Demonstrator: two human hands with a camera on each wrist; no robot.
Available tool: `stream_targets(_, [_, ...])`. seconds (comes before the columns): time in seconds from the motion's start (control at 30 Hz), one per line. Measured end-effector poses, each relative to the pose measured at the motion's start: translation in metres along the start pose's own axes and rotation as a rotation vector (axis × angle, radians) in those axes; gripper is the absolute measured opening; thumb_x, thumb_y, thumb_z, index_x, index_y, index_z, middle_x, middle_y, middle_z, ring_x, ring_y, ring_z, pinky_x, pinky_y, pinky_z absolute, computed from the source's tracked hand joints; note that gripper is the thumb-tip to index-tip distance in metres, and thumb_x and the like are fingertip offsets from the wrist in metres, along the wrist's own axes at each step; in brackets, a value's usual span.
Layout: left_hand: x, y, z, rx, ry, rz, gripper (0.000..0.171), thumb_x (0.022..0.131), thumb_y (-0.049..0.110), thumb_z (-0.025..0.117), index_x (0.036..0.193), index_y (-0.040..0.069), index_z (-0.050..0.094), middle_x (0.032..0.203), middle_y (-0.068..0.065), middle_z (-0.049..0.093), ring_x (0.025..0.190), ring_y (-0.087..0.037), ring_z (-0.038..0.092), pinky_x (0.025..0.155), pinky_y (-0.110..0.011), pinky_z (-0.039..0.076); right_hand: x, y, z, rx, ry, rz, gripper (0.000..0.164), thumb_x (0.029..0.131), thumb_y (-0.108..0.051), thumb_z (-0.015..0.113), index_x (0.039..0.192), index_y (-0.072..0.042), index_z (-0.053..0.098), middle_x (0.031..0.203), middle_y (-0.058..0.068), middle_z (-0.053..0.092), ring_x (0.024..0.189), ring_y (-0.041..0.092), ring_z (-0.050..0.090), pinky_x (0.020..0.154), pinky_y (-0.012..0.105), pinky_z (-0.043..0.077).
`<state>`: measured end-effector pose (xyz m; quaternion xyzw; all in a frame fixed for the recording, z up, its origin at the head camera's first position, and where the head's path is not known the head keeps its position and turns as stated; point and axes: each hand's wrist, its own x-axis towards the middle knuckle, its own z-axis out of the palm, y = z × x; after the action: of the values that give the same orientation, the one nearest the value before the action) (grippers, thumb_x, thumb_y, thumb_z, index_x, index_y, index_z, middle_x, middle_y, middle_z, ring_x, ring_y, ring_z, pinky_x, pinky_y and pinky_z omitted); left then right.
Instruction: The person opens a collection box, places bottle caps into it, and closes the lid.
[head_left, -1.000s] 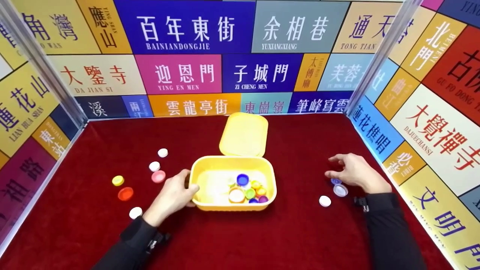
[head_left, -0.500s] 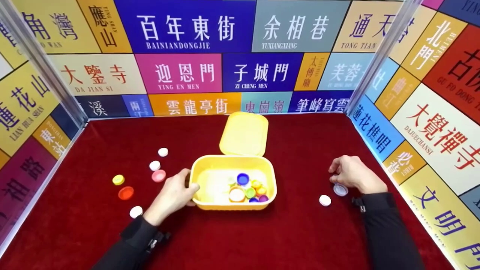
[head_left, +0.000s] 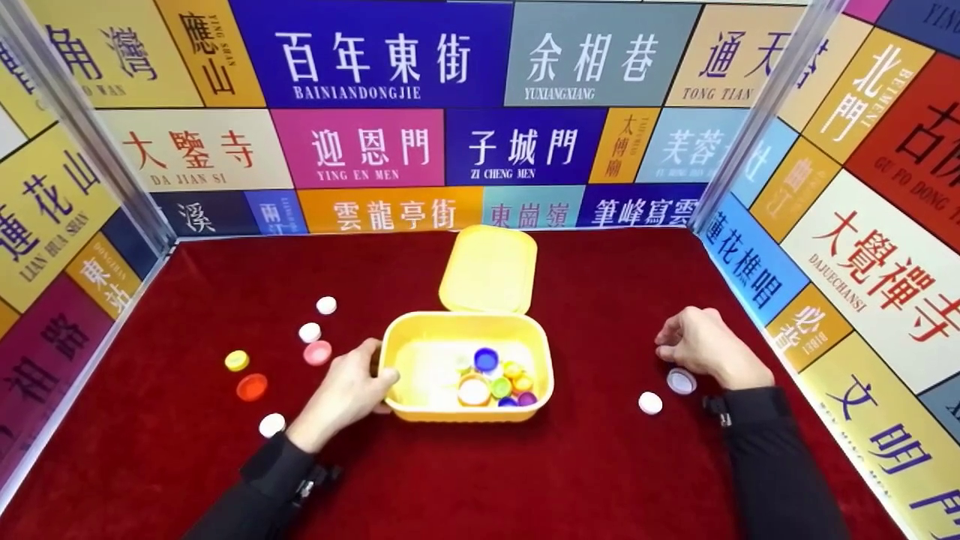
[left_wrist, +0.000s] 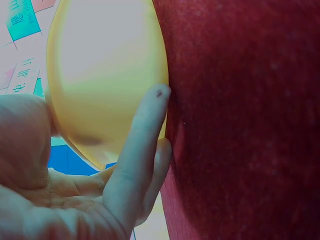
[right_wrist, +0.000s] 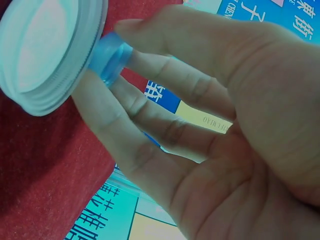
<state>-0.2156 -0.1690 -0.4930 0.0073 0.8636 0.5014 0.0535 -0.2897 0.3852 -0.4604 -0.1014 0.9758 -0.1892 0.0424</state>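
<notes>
My left hand [head_left: 345, 386] grips the left end of a yellow plastic box [head_left: 465, 415], thumb over the rim. In the left wrist view its fingers [left_wrist: 142, 135] lie along the box's outer wall. Several coloured bottle caps sit in the box's right half, among them a dark blue cap [head_left: 486, 359]. To the right, my right hand [head_left: 709, 346] is low over the cloth. The right wrist view has its thumb and fingers pinching a small blue bottle cap [right_wrist: 107, 59], which the hand hides in the head view. Right beside it lies a larger translucent cap [head_left: 681, 381].
A white cap [head_left: 650, 403] lies between the box and my right hand. Left of the box are a red cap [head_left: 251, 387], a yellow cap [head_left: 237, 361], a pink cap [head_left: 317, 352] and several white ones. The yellow lid [head_left: 489, 270] lies behind the box. Printed panels enclose the red cloth.
My right hand's fingers have come together on the blue cap, which showed below them a second ago in the head view. My left hand and the box stay put.
</notes>
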Motion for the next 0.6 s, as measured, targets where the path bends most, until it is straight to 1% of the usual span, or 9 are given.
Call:
stream_targets(0.2, [-0.002, 0.000, 0.000, -0.015, 0.003, 0.002, 0.042, 0.100, 0.006, 0.068, 0.141, -0.001, 0.069, 0.118, -0.020, 0.079, 0.084, -0.028, 0.087, 0.063, -0.042, 0.075, 0.001, -0.004, 0.002, 0.002, 0.068, -0.020, 0.007, 0.095, -0.011, 0.091, 0.101, -0.007, 0.091, 0.094, 0.009, 0.088, 0.092, 0.027, 0.079, 0.082, 0.041, 0.064])
stream_targets(0.33, [-0.002, 0.000, 0.001, -0.012, -0.002, 0.011, 0.043, 0.100, 0.006, 0.069, 0.142, -0.001, 0.068, 0.118, -0.021, 0.079, 0.083, -0.027, 0.087, 0.062, -0.043, 0.075, 0.003, -0.008, 0.004, 0.008, 0.138, -0.056, 0.012, 0.098, -0.011, 0.089, 0.107, -0.004, 0.091, 0.099, 0.013, 0.089, 0.095, 0.030, 0.083, 0.086, 0.043, 0.068])
stream_targets(0.4, [-0.001, 0.000, 0.000, -0.009, 0.000, 0.009, 0.042, 0.101, 0.007, 0.069, 0.142, -0.001, 0.068, 0.117, -0.021, 0.079, 0.082, -0.026, 0.086, 0.062, -0.043, 0.075, 0.004, -0.010, 0.005, 0.023, 0.174, -0.079, 0.015, 0.099, -0.011, 0.088, 0.110, -0.002, 0.090, 0.102, 0.015, 0.089, 0.095, 0.031, 0.084, 0.083, 0.038, 0.069])
stream_targets(0.47, [-0.001, 0.001, 0.000, -0.009, 0.001, 0.006, 0.042, 0.101, 0.007, 0.068, 0.142, -0.001, 0.069, 0.117, -0.020, 0.080, 0.081, -0.026, 0.086, 0.063, -0.042, 0.075, 0.005, -0.014, 0.006, 0.045, 0.209, -0.107, 0.018, 0.100, -0.011, 0.087, 0.114, 0.000, 0.090, 0.105, 0.017, 0.089, 0.094, 0.032, 0.085, 0.080, 0.030, 0.068])
stream_targets(0.6, [-0.001, 0.000, 0.000, -0.010, -0.002, 0.003, 0.042, 0.101, 0.007, 0.068, 0.143, -0.001, 0.068, 0.117, -0.021, 0.080, 0.082, -0.026, 0.086, 0.063, -0.042, 0.075, 0.005, -0.027, 0.008, 0.087, 0.284, -0.173, 0.016, 0.099, -0.009, 0.087, 0.114, -0.004, 0.091, 0.108, 0.016, 0.087, 0.093, 0.030, 0.085, 0.077, 0.011, 0.060])
